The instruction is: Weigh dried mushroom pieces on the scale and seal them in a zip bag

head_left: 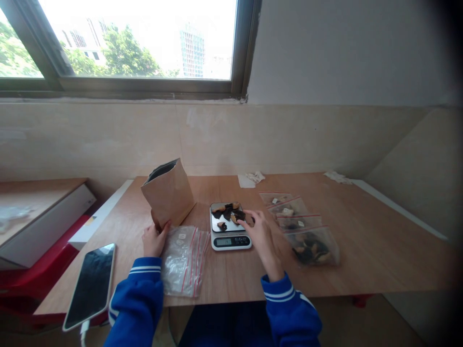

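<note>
Tabletop (383, 241) reaches right past filled bags (313, 248) | left hand (155, 240) gripping paper bag (170, 193) | right hand (258, 231) pinching brown piece (249, 220) at scale (230, 228) edge

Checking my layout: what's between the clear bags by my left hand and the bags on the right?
In the head view, the white scale lies there, with dark and tan pieces on top and your right hand at the pieces.

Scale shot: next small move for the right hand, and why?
Probably ease the right hand clear of the scale: it is right at the dried pieces along the scale's right edge, and any contact could skew the reading. The display looks lit, digits too small to trust. The left hand is at the paper bag, away from the scale.
</note>
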